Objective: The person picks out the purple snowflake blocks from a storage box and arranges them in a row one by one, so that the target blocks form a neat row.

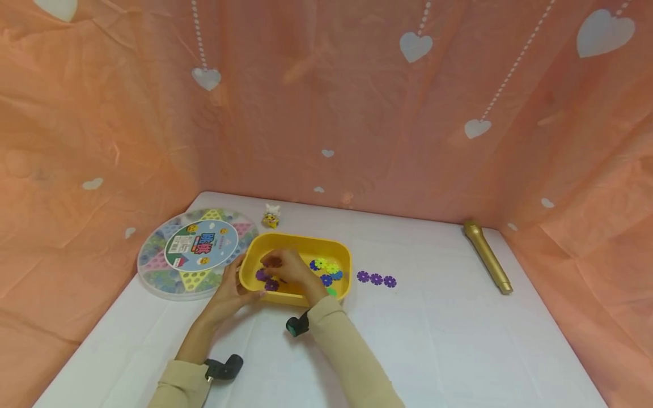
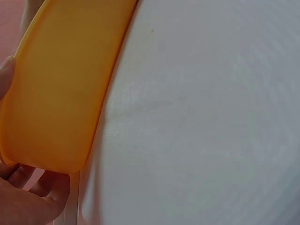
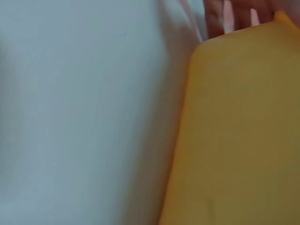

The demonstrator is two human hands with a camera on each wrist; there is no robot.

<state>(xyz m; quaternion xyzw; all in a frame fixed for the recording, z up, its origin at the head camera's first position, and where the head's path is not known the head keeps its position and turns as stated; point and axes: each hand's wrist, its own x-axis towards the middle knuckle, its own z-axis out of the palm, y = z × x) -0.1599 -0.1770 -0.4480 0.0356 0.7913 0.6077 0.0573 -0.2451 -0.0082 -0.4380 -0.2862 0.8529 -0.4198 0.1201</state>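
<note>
It looks early in the work to me. Three purple pieces point(image 1: 376, 279), flat and flower-shaped, lie in a neat row on the white table point(image 1: 433, 351), just right of the yellow tub point(image 1: 293, 298). That much seems done. What is left, I'd judge, is the loose lot in the tub: a green piece point(image 1: 331, 292) by the near wall, a few blue pieces point(image 1: 326, 280) and a couple of yellow pieces point(image 1: 333, 268) beyond it in the right half, and some dark purple pieces point(image 1: 271, 285) at the left end.

The left hand point(image 1: 229, 290) grips the tub's near left corner, thumb along the near wall and fingers round the left end. The right hand point(image 1: 291, 267) reaches over the near rim and down inside, its fingers bent above the purple ones; from here I can't tell whether it pinches one. So the tub sits between the two, held by one and dipped into by the other.

Off to the right lies a gold microphone point(image 1: 488, 258); to the left is a round game box point(image 1: 201, 249), and past the tub a small figurine point(image 1: 271, 217).
</note>
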